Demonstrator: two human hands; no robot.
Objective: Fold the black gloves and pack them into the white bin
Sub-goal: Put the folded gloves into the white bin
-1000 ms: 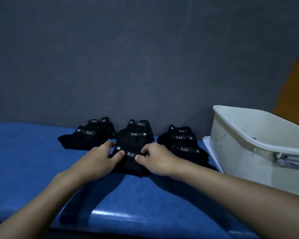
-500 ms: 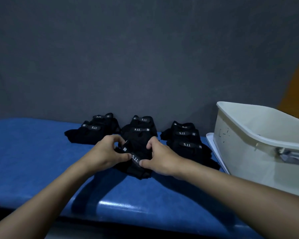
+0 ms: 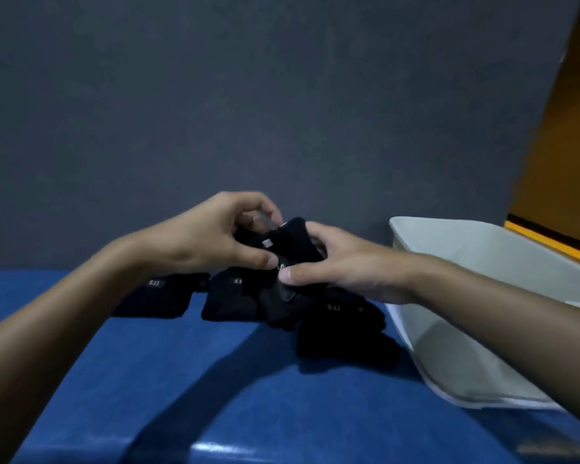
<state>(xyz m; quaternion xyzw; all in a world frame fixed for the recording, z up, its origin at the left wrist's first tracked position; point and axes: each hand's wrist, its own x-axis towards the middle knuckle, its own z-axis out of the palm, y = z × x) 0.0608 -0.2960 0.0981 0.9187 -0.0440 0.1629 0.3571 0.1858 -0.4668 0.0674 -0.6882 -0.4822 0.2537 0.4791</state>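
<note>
Gripping one black glove [image 3: 292, 242], left hand [image 3: 211, 236] and right hand [image 3: 335, 262] hide much of its shape; white bin [image 3: 449, 343] interior partly cut off, contents indiscernible.

One head-worn wide-angle view, facing forward and slightly down. Close range: forearms enter from the lower left and lower right corners, left hand [image 3: 211, 236] and right hand [image 3: 345, 262] meeting on a black glove [image 3: 292, 244] just above frame centre. Blue desk [image 3: 215, 380] fills the lower third, grey wall [image 3: 248, 95] the upper half. White bin [image 3: 466, 236] at mid right, cut by the frame edge.
</note>
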